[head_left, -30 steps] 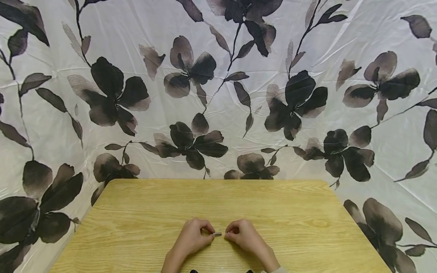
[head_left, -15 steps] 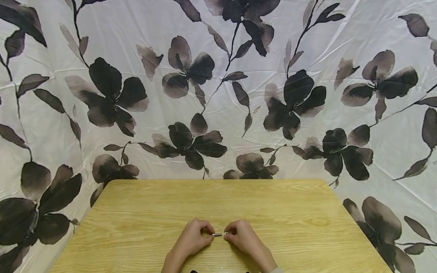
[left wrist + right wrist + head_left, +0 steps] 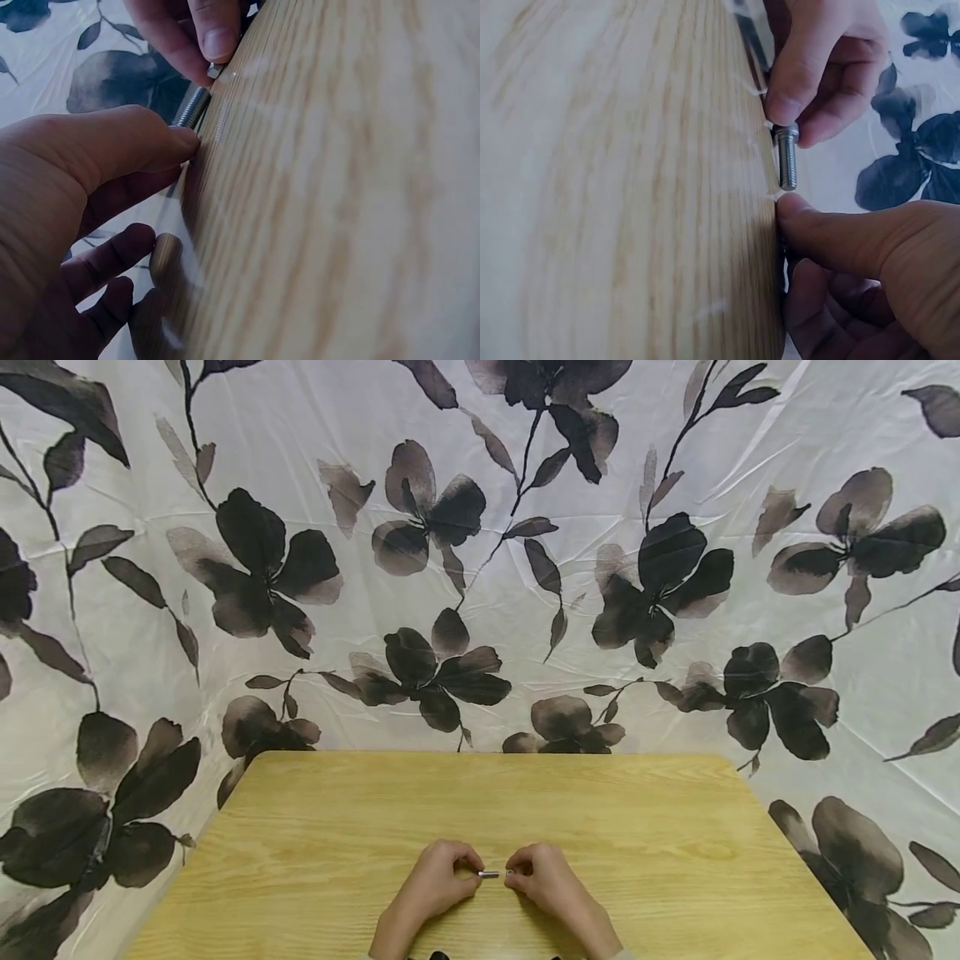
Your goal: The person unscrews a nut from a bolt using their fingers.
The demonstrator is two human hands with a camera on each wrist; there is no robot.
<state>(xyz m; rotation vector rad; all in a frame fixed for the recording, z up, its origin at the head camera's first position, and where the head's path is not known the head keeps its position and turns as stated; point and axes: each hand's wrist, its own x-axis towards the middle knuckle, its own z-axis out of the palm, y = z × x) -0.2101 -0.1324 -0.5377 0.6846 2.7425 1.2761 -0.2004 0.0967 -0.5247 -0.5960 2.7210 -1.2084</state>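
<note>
Thumb and fingertips of my left hand [image 3: 441, 878] pinch a silvery threaded bolt [image 3: 490, 875] by its head end. Its shank points right, and the thread shows clearly in the right wrist view, where the bolt [image 3: 788, 163] protrudes past the left fingertips. Facing it, my right hand [image 3: 547, 878] holds a small metal nut [image 3: 215, 70] between thumb and fingertips; most of the nut is covered by them. A narrow gap separates bolt tip and nut. Both hands are low at the wooden tabletop, near its front middle.
The light wood-grain table [image 3: 480, 802] stretches ahead and to both sides, with rounded far corners. Behind it and at the sides hangs a white cloth [image 3: 525, 685] printed with dark flowers.
The head view has shifted slightly, so everything sits a little further right in it. The nut showed as a ring half a second ago and is now more covered. Both grips stay the same.
</note>
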